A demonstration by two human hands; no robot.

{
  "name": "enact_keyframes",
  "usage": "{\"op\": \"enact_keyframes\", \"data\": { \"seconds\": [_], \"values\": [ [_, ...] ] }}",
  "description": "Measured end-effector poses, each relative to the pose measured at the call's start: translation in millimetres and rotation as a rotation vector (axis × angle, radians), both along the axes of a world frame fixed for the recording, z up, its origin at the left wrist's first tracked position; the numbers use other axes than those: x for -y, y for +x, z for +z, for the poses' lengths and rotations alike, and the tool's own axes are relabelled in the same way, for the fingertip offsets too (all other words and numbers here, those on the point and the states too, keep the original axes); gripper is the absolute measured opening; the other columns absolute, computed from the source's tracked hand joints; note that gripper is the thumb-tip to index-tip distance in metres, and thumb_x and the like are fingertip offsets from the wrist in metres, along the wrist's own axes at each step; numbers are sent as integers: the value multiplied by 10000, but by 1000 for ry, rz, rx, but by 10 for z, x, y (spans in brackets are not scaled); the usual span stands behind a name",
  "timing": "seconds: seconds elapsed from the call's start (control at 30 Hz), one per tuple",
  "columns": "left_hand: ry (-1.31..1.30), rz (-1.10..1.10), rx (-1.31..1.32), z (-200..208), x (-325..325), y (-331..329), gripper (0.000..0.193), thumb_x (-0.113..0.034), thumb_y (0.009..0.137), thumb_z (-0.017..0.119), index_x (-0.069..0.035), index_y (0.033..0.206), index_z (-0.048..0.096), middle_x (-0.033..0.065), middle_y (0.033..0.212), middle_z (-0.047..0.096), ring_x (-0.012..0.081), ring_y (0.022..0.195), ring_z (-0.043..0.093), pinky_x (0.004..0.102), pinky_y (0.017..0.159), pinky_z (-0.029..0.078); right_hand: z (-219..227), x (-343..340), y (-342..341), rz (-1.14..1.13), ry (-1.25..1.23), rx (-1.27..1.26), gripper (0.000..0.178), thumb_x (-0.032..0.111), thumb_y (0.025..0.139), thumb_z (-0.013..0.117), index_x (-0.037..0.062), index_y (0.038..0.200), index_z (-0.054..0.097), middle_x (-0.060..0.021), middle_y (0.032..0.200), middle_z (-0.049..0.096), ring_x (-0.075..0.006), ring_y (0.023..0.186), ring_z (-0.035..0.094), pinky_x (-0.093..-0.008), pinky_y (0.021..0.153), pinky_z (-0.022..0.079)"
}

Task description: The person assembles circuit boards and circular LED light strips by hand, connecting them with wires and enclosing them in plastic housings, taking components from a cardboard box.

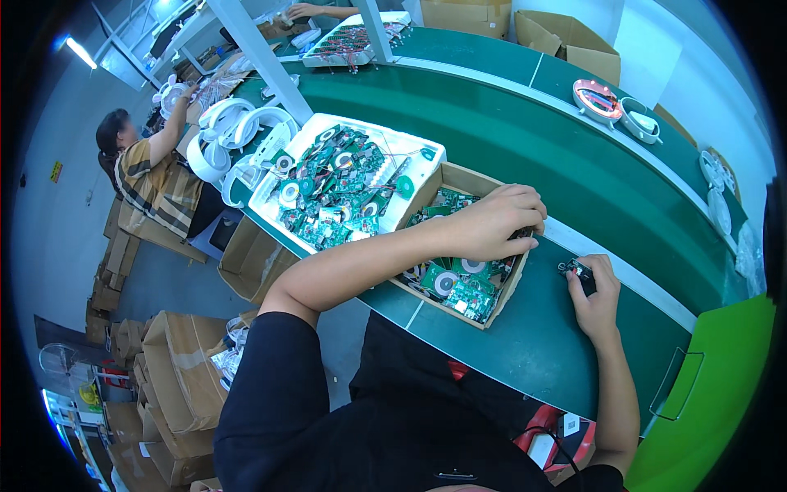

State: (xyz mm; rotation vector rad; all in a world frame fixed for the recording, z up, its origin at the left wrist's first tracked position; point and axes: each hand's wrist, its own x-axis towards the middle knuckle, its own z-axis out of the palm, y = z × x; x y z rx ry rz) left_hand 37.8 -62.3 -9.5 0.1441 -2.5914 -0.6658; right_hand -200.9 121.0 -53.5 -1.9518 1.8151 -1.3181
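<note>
My left hand point(502, 223) reaches across the right side of an open cardboard box point(506, 298). Its fingers curl down by the box's right wall, where something dark shows under the fingertips; I cannot make out what they grip. Green circuit boards point(470, 297), some with round white coils, fill the box. Further right, my right hand point(599, 297) is closed around a small black part point(584, 276) with metallic bits at its end, close to the green tabletop point(525, 344).
Left of the box, a white foam tray point(395, 146) holds heaped circuit boards. White ring-shaped housings point(238, 131) lie beyond it. A conveyor point(492, 115) runs along the far side, carrying a lit ring-shaped device point(597, 100). A co-worker point(156, 168) sits at left. A green panel point(713, 394) stands at right.
</note>
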Motion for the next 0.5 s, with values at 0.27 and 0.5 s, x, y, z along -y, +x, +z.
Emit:
{"op": "enact_keyframes", "data": {
  "seconds": [0.27, 0.5],
  "values": [
    [12, -28, -23, -52, -25, -29, 189, -186, 974, 761, -39, 1085, 718, 140, 1278, 661, 364, 1360, 550, 507, 1196, 417, -27, -49, -24, -26, 29, 11, 165, -10, 885, 756, -44, 1027, 677, -178, 970, 679, -341, 908, 655, -412, 838, 531],
    [-29, -15, -34, -69, 8, -13, 187, -188, 975, 761, -44, 1087, 722, 135, 1277, 664, 354, 1358, 552, 511, 1192, 416, -21, -1, -30, -22, 25, -73, 170, -6, 908, 738, -49, 1056, 666, -174, 999, 666, -318, 910, 665, -388, 858, 528]
  ]
}}
